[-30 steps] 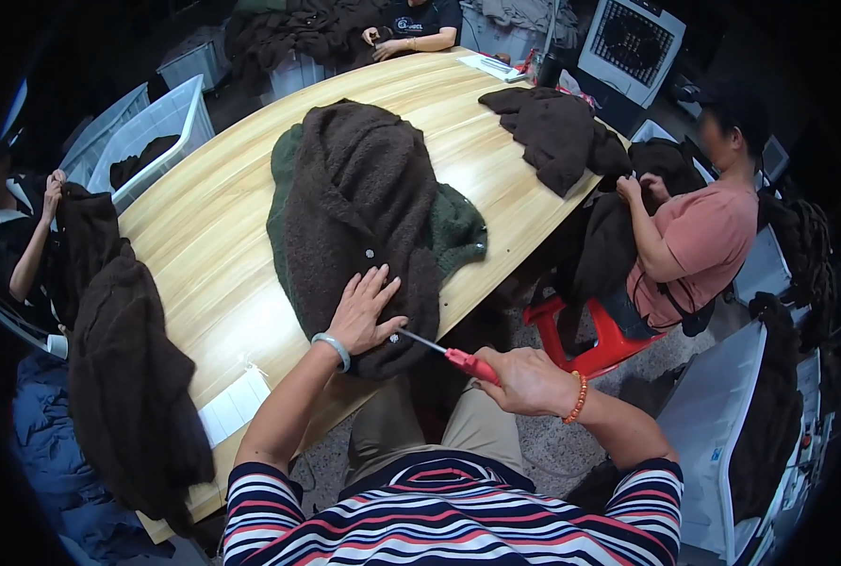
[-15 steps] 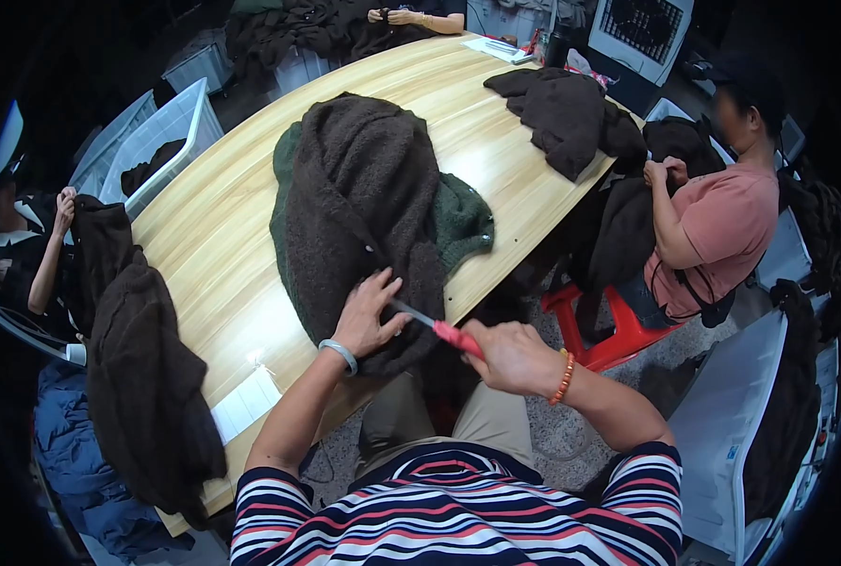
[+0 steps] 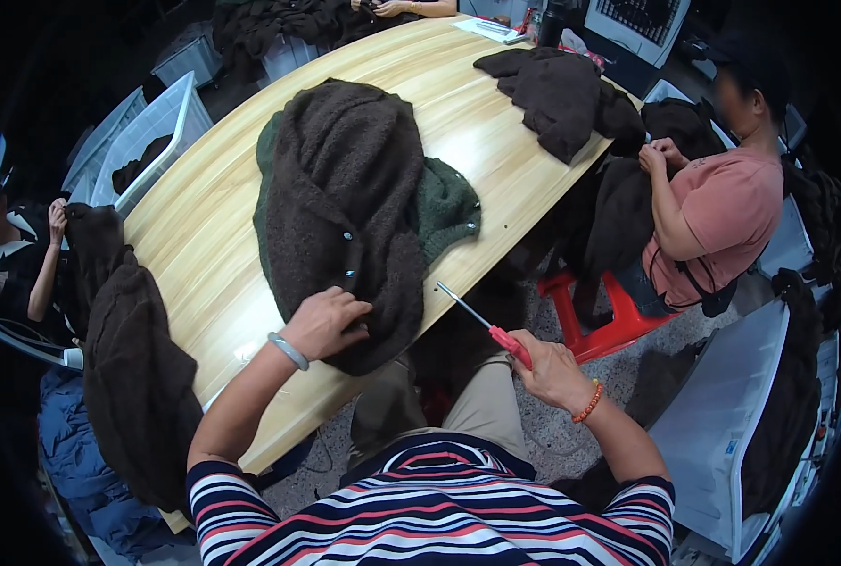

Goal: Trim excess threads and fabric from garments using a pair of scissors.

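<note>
A dark brown fuzzy garment [image 3: 345, 160] lies bundled on the table, with a dark green knit garment [image 3: 447, 209] showing from beneath at both sides. Small shiny fasteners dot the brown front and the green edge. My left hand [image 3: 326, 323] rests on the near part of the brown garment, thumb apart from the fingers, gripping nothing that I can see. To its right, my right hand [image 3: 551, 373] is closed round the red handle of a screwdriver [image 3: 510, 344]. The slim metal shaft points up and left, its tip near the table's edge, apart from the garment.
More dark garments lie on the wooden table [image 3: 204, 245], at the far right [image 3: 557, 99] and hanging over the left edge [image 3: 133, 349]. A co-worker in a pink shirt [image 3: 732, 203] sits at the right by a red stool [image 3: 609, 321]. White bins [image 3: 171, 141] stand beyond the table.
My right hand has drawn the screwdriver back to the right, off the garment. My left hand has shifted left and slightly nearer, uncovering the fasteners on the brown front.
</note>
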`<control>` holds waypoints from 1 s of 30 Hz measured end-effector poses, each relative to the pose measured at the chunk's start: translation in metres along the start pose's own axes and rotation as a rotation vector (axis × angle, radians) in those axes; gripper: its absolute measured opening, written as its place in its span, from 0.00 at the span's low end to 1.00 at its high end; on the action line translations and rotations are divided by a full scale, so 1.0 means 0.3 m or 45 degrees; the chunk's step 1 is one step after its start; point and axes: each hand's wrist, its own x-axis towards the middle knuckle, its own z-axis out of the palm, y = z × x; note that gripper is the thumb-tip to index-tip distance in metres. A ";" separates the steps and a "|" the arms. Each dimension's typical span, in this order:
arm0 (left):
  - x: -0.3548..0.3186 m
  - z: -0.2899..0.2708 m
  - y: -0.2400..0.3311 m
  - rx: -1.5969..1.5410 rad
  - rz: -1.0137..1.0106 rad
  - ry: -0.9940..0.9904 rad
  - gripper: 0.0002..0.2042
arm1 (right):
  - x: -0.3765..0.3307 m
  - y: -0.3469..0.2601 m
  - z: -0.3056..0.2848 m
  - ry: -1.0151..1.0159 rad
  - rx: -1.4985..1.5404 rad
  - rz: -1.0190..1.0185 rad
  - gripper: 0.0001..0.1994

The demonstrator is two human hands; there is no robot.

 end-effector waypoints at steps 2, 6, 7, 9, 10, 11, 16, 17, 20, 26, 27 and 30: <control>-0.043 -0.049 -0.016 0.015 -0.020 0.262 0.11 | 0.007 0.007 0.008 0.003 0.008 -0.007 0.13; -0.258 -0.262 -0.077 0.306 -0.475 0.849 0.06 | 0.037 0.028 0.006 0.062 0.034 -0.012 0.14; -0.343 -0.331 -0.089 0.524 -0.604 0.950 0.05 | 0.037 0.031 0.002 0.055 0.034 -0.017 0.14; -0.542 -0.392 -0.148 0.821 -0.833 1.115 0.06 | 0.045 0.037 -0.004 0.069 0.032 0.035 0.15; -0.670 -0.387 -0.182 0.927 -1.199 0.967 0.09 | 0.054 0.040 0.001 0.053 0.043 0.009 0.15; -0.769 -0.355 -0.194 0.840 -1.510 0.735 0.11 | 0.063 0.044 0.012 0.057 0.046 0.002 0.15; -0.708 -0.150 -0.117 0.726 -1.299 0.433 0.15 | 0.123 0.001 0.041 -0.007 -0.003 -0.011 0.14; -0.594 -0.122 -0.095 0.649 -1.090 0.654 0.16 | 0.128 -0.003 0.038 -0.001 -0.025 -0.011 0.14; -0.235 -0.105 0.005 0.198 -0.622 0.775 0.25 | 0.137 -0.008 0.037 0.027 0.002 -0.034 0.14; 0.253 0.076 -0.024 0.760 -0.255 0.378 0.34 | 0.093 -0.015 0.033 0.086 -0.053 -0.020 0.14; 0.312 0.104 -0.060 0.638 -0.398 0.250 0.30 | 0.082 -0.013 0.027 0.091 -0.054 0.003 0.15; 0.427 0.073 -0.218 0.184 -0.659 0.387 0.17 | 0.042 0.025 0.011 0.095 -0.113 0.120 0.16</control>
